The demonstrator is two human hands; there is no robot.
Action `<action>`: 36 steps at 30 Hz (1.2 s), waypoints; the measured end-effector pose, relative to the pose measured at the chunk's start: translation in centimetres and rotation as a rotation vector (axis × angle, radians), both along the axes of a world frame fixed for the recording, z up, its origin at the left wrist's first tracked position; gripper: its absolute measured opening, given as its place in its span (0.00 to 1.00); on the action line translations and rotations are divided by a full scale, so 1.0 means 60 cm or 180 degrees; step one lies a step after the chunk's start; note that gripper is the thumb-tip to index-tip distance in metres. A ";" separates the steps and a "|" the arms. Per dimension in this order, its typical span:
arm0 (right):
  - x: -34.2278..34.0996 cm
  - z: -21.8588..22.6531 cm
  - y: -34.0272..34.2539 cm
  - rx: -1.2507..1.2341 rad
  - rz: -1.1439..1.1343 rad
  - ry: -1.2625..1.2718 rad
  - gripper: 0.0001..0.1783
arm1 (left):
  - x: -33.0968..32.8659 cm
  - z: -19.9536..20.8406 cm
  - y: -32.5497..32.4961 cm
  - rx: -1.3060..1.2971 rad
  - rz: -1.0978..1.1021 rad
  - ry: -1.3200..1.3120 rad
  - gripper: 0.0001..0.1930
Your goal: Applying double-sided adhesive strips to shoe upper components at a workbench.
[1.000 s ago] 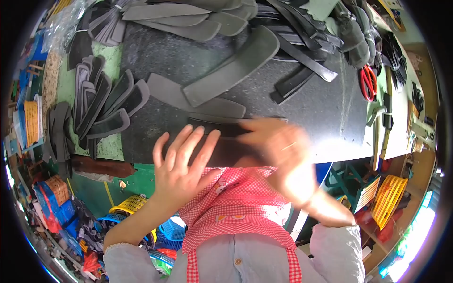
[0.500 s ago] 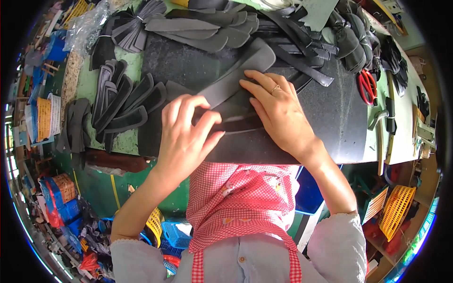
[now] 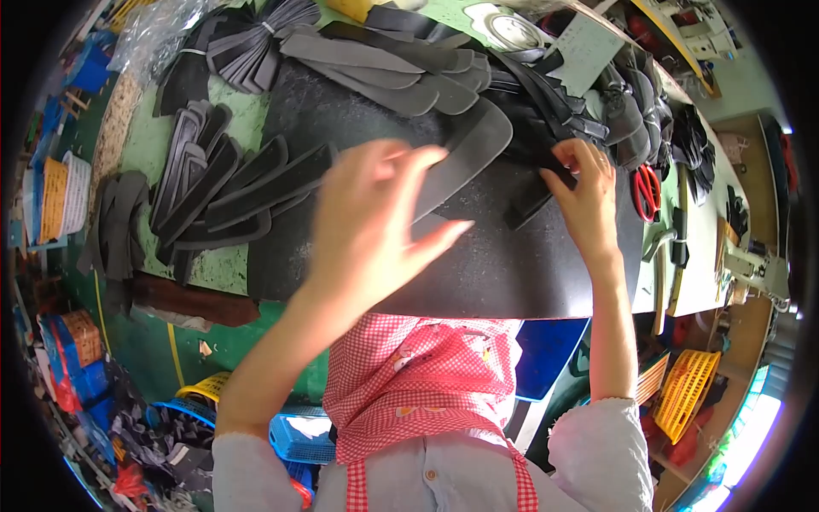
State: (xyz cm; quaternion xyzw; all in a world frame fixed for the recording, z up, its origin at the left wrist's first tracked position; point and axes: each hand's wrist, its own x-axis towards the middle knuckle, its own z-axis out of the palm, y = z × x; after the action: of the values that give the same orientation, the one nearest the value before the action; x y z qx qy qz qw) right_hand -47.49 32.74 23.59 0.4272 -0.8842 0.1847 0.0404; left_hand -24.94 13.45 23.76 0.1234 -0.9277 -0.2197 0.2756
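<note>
My left hand (image 3: 363, 222) is blurred above the black mat (image 3: 478, 273), with its thumb and fingers apart and nothing visible between them. Partly behind it, a long grey strip with a rounded end (image 3: 473, 145) lies slanting on the mat. Farther right, my right hand (image 3: 590, 192) has its thumb and fingers closed on a black strip (image 3: 527, 207), at the edge of a heap of dark strips (image 3: 546, 94). Its grip point is partly hidden by the fingers. To the left of my left hand, several curved dark strips (image 3: 247, 192) lie fanned out.
Stacked grey strips (image 3: 367, 64) and a tied bundle (image 3: 256, 47) lie at the back. Red-handled scissors (image 3: 647, 192) and a hammer-like tool (image 3: 661, 243) are on the right. A blue bin (image 3: 546, 354) stands below the table's front edge.
My hands have moved apart, the right one over to the dark strips on the right. The dark strip between them has left the mat's middle; another long strip now shows on the left pile.
</note>
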 end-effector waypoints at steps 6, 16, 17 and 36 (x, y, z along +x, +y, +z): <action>-0.005 0.012 0.047 -0.1450 -0.0672 -0.2010 0.08 | -0.091 -0.062 0.007 0.0061 -0.0029 0.0496 0.12; 0.079 0.027 -0.082 -0.1786 -0.0184 -0.3967 0.13 | -0.051 -0.048 0.017 0.2680 0.0073 0.0899 0.05; 0.073 0.026 -0.077 -0.2103 -0.0180 -0.4171 0.10 | -0.052 -0.047 0.003 0.3025 0.0290 0.1243 0.07; -0.010 -0.016 0.023 -0.2062 -0.0895 -0.1428 0.28 | 0.088 -0.011 0.034 -0.0055 -0.0159 0.0536 0.13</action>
State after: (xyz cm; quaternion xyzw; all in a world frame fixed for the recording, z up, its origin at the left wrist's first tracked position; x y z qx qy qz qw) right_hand -48.11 34.11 22.60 0.2167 -0.8170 0.5343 0.0040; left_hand -19.68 15.51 23.07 0.0789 -0.9059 -0.2281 0.3481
